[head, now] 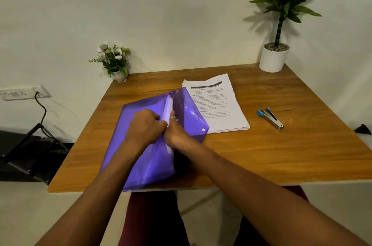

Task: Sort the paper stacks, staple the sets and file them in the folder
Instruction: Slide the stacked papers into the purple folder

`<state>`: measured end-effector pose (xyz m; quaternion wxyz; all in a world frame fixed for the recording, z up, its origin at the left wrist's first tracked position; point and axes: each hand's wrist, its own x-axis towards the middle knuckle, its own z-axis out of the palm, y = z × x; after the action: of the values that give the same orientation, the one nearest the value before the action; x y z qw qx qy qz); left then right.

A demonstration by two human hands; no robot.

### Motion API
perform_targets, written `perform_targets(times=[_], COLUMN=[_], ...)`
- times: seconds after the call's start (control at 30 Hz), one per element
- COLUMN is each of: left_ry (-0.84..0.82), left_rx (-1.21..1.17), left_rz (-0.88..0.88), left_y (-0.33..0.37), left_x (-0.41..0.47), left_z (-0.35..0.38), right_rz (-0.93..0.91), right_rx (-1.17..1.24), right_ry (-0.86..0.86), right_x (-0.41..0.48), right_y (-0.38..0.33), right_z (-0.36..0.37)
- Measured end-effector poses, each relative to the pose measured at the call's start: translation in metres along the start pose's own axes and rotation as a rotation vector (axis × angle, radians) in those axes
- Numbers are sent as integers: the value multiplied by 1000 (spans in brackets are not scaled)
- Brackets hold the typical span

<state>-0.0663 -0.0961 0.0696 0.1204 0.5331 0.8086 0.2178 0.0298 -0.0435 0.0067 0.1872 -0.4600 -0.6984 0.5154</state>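
Glossy, see-through purple plastic folder (145,157) lies at the wooden table's (281,155) near edge. Its long axis runs away from the person, mouth facing right, flap raised. Left hand (147,125) curls onto its top cover; right hand (177,137) pinches white sheets (168,108) at the mouth.

glossy plastic folder (187,112), wood table (281,155)

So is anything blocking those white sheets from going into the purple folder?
Nothing visible does. The purple folder has its flap lifted to the right, so its mouth is open. The white sheets sit partly inside, the left hand pinching them and the right hand at the opening.
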Motion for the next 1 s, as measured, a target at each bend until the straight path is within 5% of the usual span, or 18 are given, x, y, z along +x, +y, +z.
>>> perform_targets(times=[0.23,0.4,0.53,0.8,1.0], left_ry=[59,57,72,99,34], left_rx=[-56,-84,-52,49,29], left_rz=[-23,-81,-76,109,257], left_y=[-11,-14,-21,-35,-42], left_x=[-4,-8,-24,-27,-16], left_z=[13,42,77,91,99], right_rz=[-97,-248,-156,212,50], right_rx=[-255,-422,-489,-380,-383], right_ry=[-87,421,736,576,666], right_x=[9,6,16,63,90], right_y=[5,23,65,84,98], right_z=[-4,-55,-120,-179,-178])
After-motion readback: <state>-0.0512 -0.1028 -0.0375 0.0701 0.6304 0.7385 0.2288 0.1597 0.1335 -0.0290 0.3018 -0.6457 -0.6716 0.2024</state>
